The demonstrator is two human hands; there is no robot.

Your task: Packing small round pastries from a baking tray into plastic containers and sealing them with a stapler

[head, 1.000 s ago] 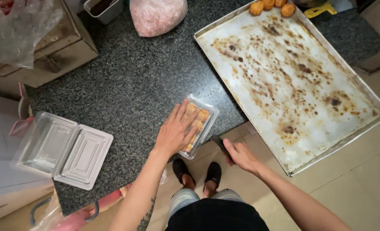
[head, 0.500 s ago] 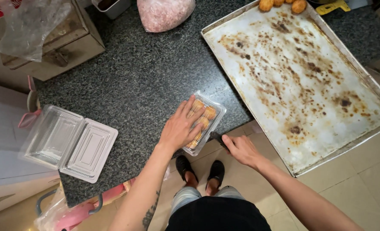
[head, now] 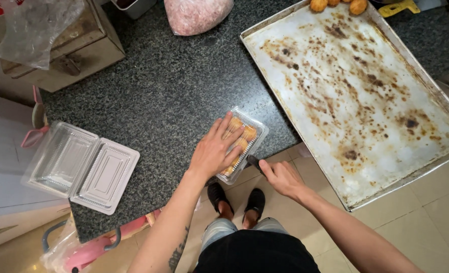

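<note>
The left hand (head: 213, 151), fingers spread, is pressing flat on the pastry box (head: 243, 143) at the counter (head: 148, 96) edge, six o'clock; the right hand (head: 281, 177) is pinching a dark tool (head: 254, 162) at its three-o'clock side, seemingly sealing the lid; firm downward pressure seems needed.

1. Counter (head: 148, 96): dark grey-green granite, finely speckled.
2. Closed clear box (head: 242, 144): golden-orange pastries show through its lid.
3. Baking tray (head: 356, 96): pale metal, mottled with brown burn stains.
4. Open empty box (head: 80, 167): clear, ribbed plastic.
5. Bag (head: 196, 14): pale pink contents.
6. Shoes (head: 234, 198): black.
</note>
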